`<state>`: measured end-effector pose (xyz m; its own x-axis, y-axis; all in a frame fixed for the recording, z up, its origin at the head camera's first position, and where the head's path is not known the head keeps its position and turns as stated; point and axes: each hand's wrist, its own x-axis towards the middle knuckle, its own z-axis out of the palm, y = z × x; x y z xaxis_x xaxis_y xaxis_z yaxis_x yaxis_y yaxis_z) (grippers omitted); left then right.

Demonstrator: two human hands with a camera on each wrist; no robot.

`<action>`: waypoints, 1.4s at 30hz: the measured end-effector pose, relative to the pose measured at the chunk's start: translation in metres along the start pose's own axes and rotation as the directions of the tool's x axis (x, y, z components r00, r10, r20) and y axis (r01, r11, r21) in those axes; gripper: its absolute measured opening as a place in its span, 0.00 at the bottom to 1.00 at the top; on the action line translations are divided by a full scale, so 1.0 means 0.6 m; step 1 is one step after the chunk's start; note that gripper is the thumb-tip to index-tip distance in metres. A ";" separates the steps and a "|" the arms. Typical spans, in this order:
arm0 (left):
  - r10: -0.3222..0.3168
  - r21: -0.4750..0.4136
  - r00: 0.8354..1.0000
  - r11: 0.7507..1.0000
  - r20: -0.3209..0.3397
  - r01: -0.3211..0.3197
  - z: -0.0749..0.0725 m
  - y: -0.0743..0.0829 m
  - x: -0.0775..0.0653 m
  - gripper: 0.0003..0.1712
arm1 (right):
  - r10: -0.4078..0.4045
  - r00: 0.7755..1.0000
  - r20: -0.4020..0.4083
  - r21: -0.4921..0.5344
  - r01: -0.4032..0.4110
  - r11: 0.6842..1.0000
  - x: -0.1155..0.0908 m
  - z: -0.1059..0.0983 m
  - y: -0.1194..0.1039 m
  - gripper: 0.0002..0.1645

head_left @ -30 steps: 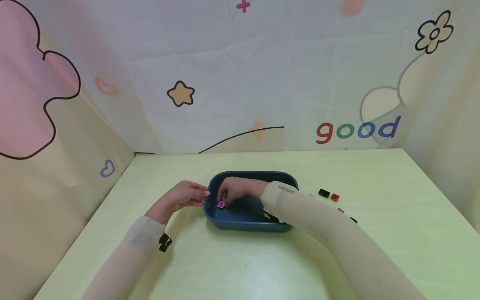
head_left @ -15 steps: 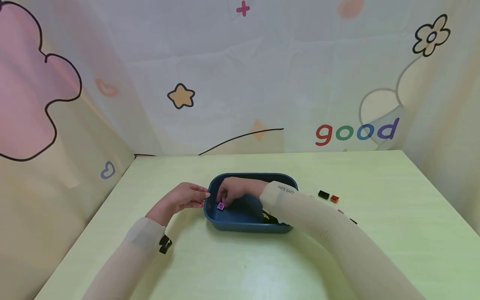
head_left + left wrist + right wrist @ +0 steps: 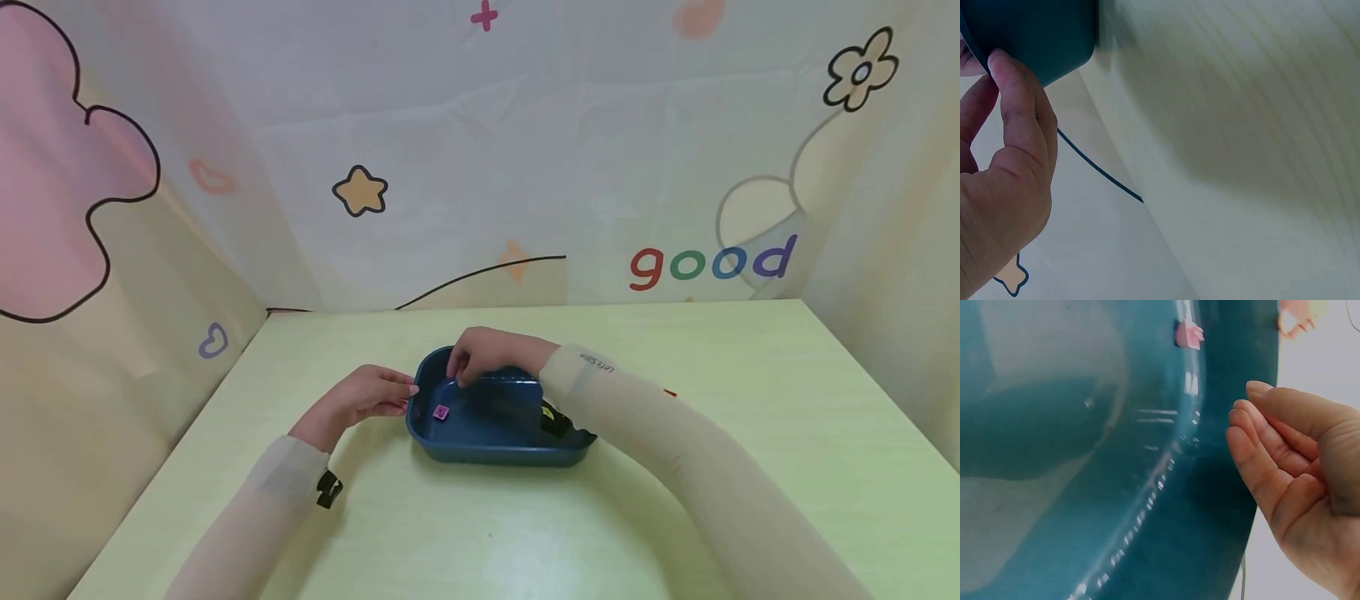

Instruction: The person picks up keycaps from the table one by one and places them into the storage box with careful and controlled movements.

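A dark blue plastic bin [image 3: 495, 456] sits on the table. My left hand [image 3: 372, 391] is at the bin's left end, and in the left wrist view its fingertips [image 3: 999, 62] pinch the rim. A small pink toy brick [image 3: 441, 412] lies on the bin floor near that end; the right wrist view shows its studs. Over the bin's back wall is my right hand [image 3: 480, 353], its fingers loosely bent. The right wrist view shows nothing between the thumb and fingers of the right hand [image 3: 1297, 456].
The pale green table [image 3: 480, 533] ends at a printed cloth backdrop [image 3: 450, 167]. An orange-red piece [image 3: 670, 392] shows just past the right sleeve [image 3: 660, 425], which hides part of the table. A black strap piece [image 3: 556, 421] hangs below the right wrist.
My right hand has lifted off the pink brick and moved back and slightly right, leaving the brick on the bin floor. The left hand stays at the rim. The right sleeve now covers more table pieces.
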<state>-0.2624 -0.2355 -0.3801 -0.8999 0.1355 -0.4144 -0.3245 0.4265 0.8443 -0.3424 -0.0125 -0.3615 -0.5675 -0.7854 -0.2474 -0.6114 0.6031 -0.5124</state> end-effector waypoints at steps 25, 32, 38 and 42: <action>0.016 0.012 1.000 1.000 -0.008 -0.016 -0.001 -0.005 -0.002 0.25 | 0.028 0.986 -0.166 0.054 -0.020 0.998 -0.136 -0.094 0.039 0.16; 0.016 0.001 1.000 1.000 -0.001 -0.016 0.001 -0.003 -0.002 0.25 | 0.066 0.975 -0.212 0.073 -0.051 0.996 -0.175 -0.107 0.062 0.15; 0.016 0.003 1.000 1.000 0.003 -0.016 0.002 -0.003 0.001 0.24 | 0.080 0.969 -0.232 0.076 -0.064 0.995 -0.203 -0.112 0.073 0.16; 0.013 0.005 1.000 1.000 0.006 -0.013 0.003 -0.001 0.000 0.23 | 0.082 0.967 -0.242 0.084 -0.063 0.994 -0.223 -0.115 0.078 0.17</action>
<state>-0.2615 -0.2343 -0.3811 -0.9022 0.1466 -0.4056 -0.3113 0.4296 0.8477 -0.3333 0.1303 -0.2955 -0.7322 -0.6762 -0.0816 -0.5259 0.6373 -0.5633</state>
